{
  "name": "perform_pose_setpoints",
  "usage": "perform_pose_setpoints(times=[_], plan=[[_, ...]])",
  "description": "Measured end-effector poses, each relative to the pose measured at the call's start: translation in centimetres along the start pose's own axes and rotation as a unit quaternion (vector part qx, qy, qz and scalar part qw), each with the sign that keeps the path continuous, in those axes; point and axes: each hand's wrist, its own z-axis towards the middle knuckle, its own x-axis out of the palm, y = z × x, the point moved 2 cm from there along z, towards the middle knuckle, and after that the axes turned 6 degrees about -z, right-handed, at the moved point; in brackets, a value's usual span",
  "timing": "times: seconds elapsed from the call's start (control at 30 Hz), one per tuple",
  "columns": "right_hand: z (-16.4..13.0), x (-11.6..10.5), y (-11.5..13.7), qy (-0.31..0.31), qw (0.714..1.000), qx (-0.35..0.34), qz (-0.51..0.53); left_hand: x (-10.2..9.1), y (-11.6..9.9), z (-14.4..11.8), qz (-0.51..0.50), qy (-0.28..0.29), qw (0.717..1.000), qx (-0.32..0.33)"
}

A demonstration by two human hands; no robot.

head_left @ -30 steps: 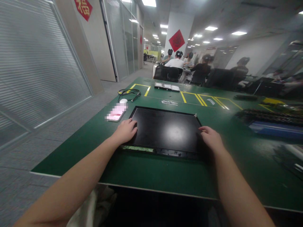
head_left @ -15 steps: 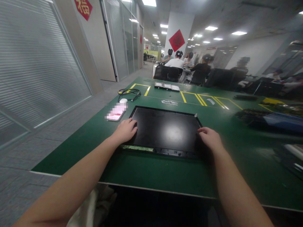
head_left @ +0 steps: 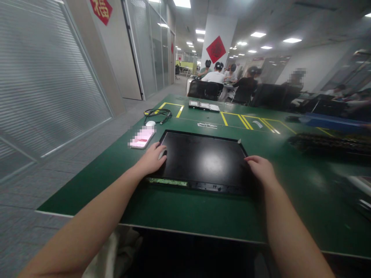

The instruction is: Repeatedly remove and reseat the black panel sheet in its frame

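Observation:
A flat black display panel (head_left: 199, 154) lies screen up in front of me, with a strip of green circuit board (head_left: 169, 182) along its near edge. My left hand (head_left: 153, 157) grips the panel's left edge, thumb resting over the screen side. A small greyish patch shows between the thumb and fingers; what it is I cannot make out. At the right edge my right hand (head_left: 259, 166) has its fingers closed on the frame, with the fingertips partly hidden. A small pale tab (head_left: 239, 141) sticks up at the panel's far right corner.
On the green table (head_left: 188, 210) a phone (head_left: 142, 138), a white mouse-like object (head_left: 150, 123) and a coiled black cable (head_left: 158, 114) lie left. Drive-like boxes (head_left: 204, 105) sit at the back. Blurred dark items (head_left: 327, 144) and a blue object (head_left: 333, 121) are right. Several people sit beyond.
My right hand has shifted slightly outward, its fingertips now at the panel's edge. My left fingers have spread a little. At the right, the blue object appears farther back.

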Motion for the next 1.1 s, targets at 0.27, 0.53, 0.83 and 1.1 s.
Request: perform_pose_setpoints(times=[0.27, 0.53, 0.83, 1.1], plan=[[1.4, 0.7, -1.9, -0.011, 0.999, 0.008, -0.043, -0.7, 1.4, 0.6, 0.005, 0.0, 1.0, 0.011], [2.8, 2.4, -3.9, 0.02, 0.999, -0.001, -0.041, -2.6, 0.9, 0.3, -0.002, -0.005, 0.999, -0.038], [2.8, 2.7, -4.6, 0.014, 0.998, 0.002, 0.066, -3.4, 0.7, -0.2, -0.035, -0.007, 0.996, -0.082], [2.6, 3.0, -4.8, 0.029, 0.988, 0.049, 0.145, -3.4, 0.2, -0.2, 0.015, -0.003, 0.996, -0.083]])
